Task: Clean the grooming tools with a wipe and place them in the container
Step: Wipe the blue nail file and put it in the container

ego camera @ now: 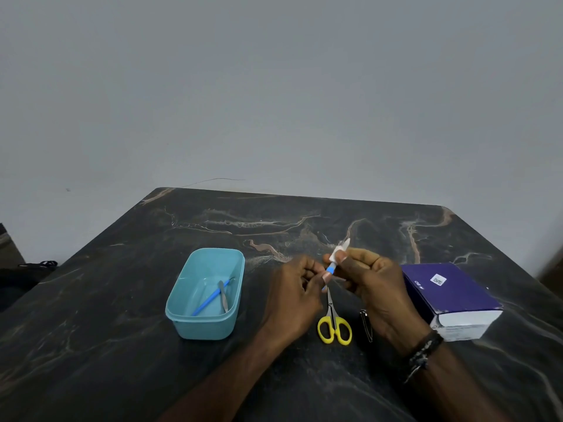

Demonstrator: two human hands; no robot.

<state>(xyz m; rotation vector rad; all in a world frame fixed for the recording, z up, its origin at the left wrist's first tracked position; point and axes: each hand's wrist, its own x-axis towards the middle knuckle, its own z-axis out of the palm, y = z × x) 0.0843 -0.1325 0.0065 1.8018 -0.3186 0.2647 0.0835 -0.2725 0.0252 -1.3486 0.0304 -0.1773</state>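
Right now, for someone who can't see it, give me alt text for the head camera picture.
Two hands work over a dark marbled table: the left hand holds a blue-handled tool while the right hand wraps a white wipe around its tip. A teal plastic container at left holds two tools; yellow-handled scissors, metal nail clippers and a purple box lie nearby.

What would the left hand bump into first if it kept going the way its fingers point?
The left hand points right, toward the right hand close by. It would probably meet the right hand's fingers, pinching the small white wipe around the blue-handled tool. Depth is hard to judge.
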